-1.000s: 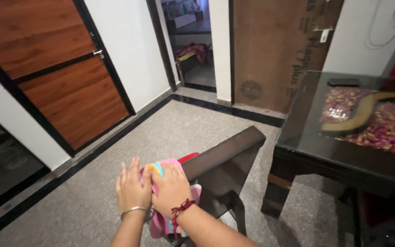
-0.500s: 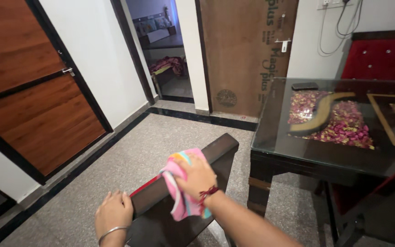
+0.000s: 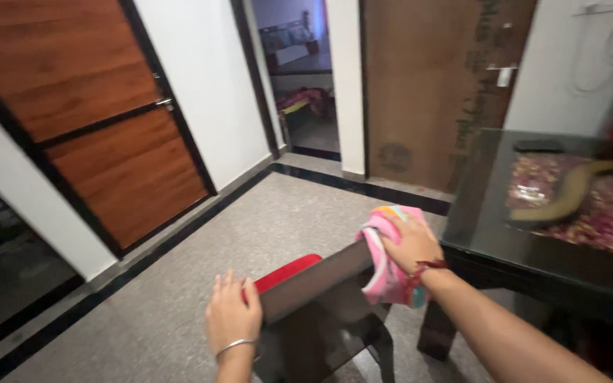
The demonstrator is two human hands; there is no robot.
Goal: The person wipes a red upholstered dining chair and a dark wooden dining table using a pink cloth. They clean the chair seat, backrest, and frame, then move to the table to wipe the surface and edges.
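On chair back (image 3: 321,280) | pink striped cloth (image 3: 386,259), crumpled | right hand (image 3: 409,245) clamped on it

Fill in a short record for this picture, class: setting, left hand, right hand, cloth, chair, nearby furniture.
Setting: indoor room with speckled floor and wooden door
Left hand: rests on one end of the chair's top rail
Right hand: presses a cloth on the rail's other end
Cloth: pink, multicoloured, draped over the rail
Chair: dark frame, red padding
Nearby furniture: glass-topped dark table, right
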